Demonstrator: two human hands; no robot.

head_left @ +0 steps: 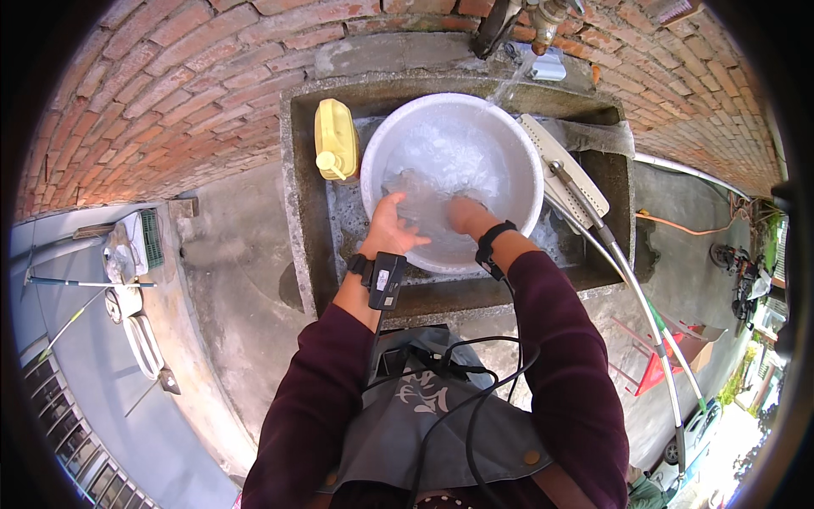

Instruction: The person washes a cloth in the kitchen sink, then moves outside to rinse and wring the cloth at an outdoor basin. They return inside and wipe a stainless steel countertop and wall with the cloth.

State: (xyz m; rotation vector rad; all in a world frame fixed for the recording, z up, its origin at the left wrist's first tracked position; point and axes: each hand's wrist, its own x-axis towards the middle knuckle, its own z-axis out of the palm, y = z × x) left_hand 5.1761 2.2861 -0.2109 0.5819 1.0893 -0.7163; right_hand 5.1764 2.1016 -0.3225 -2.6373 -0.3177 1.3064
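Note:
A round white plastic basin (376,149) stands in a concrete sink (299,219) and holds rippling, cloudy water (455,146). My left hand (388,226) is over the basin's near-left rim, fingers spread, with nothing in its grasp. Beside it, my right hand (466,215) dips into the water near the front of the basin. Its fingers are hidden by ripples, so whether they hold anything is unclear. A greyish blurred patch (413,184) shows in the water just beyond my left hand. From the metal tap (547,28), water (514,79) runs down towards the basin's far-right rim.
A yellow plastic jug (337,137) stands left of the basin inside the sink. Flat mop heads (566,167) lean at the right, their poles (642,305) reaching over the sink edge. Grey cloth (594,135) drapes the right rim. Black cables (502,382) hang across my apron (439,439).

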